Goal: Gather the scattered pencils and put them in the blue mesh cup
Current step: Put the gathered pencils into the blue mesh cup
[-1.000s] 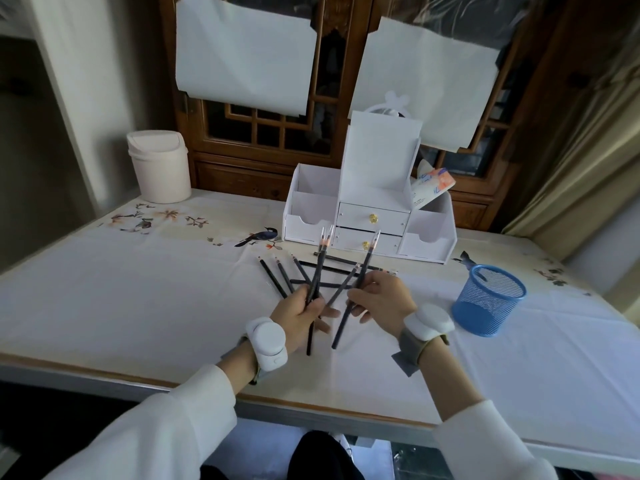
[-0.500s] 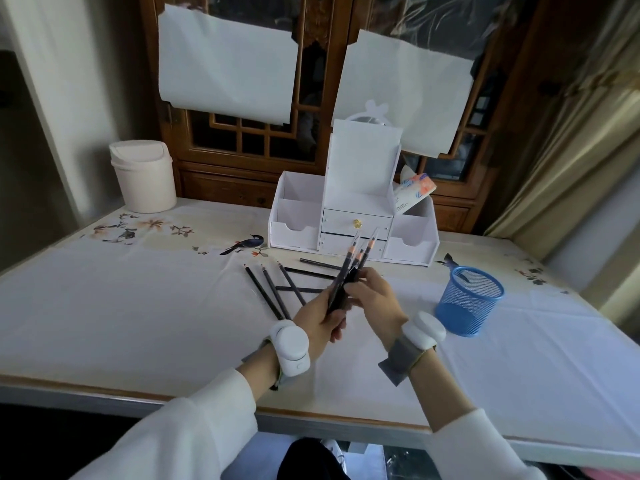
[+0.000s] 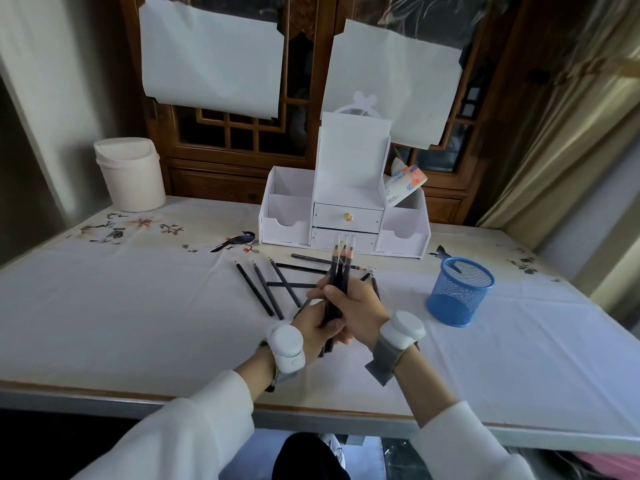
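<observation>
Pencils [image 3: 341,268] stand bunched upright, both hands closed around them: left hand [image 3: 317,329], right hand [image 3: 356,311]. Gathering seems half done; next, probably collect the loose pencils [image 3: 266,289] on the desk [image 3: 138,306] or carry the bunch to the blue mesh cup [image 3: 459,292].

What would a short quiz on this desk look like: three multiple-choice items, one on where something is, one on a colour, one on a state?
1. Where does the mesh cup stand relative to the hands?
A. To the person's right
B. To the person's left
C. Inside the white desk organiser

2. What colour is the mesh cup?
A. Red
B. Blue
C. Green

3. What are the hands doing?
A. Resting flat on the table
B. Opening a drawer
C. Both gripping a bundle of pencils

Answers:
1 A: the cup sits right of the right hand.
2 B: its mesh is plainly blue.
3 C: the left hand and right hand close around the bundle of pencils, tips up.
</observation>
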